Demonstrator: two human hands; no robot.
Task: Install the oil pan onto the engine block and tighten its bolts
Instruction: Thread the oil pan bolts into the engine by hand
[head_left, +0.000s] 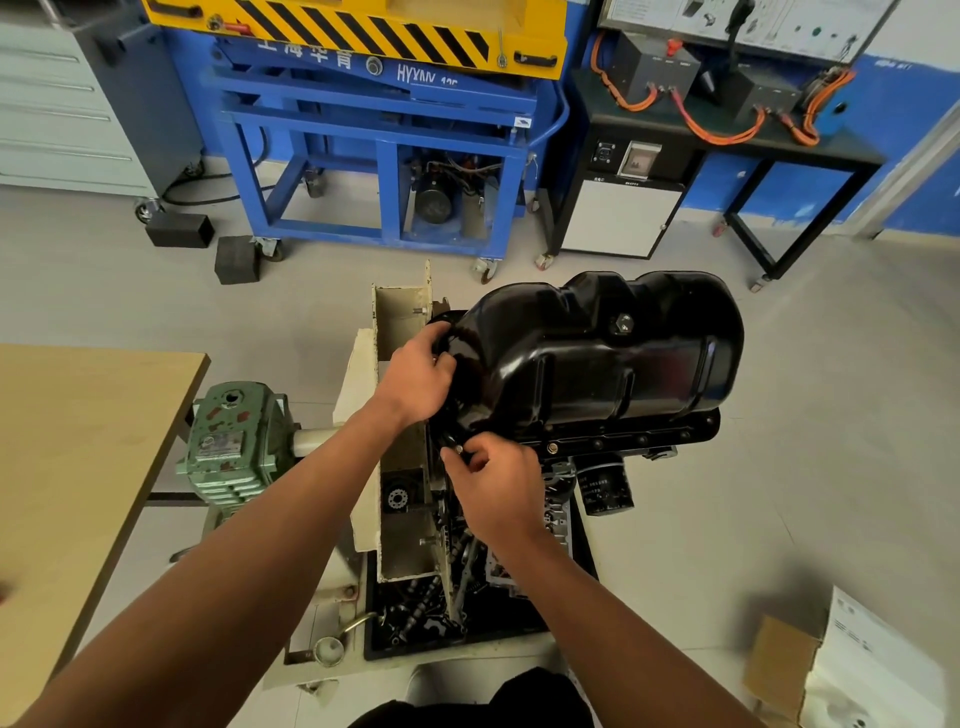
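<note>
Oil pan (597, 353) is sitting flange-down on the engine block (560, 475), which is hanging on a cream engine stand (400, 317). The left hand (415, 382) is gripping the pan's end, while the right hand (498, 483) is pinching a small bolt (458, 449) at the flange corner.

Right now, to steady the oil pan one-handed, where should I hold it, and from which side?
Grip the oil pan at its shallow left end, from the left, as the left hand does. Its deep body is rounded, glossy, probably slippery; this leaves the near flange free for the right hand.
</note>
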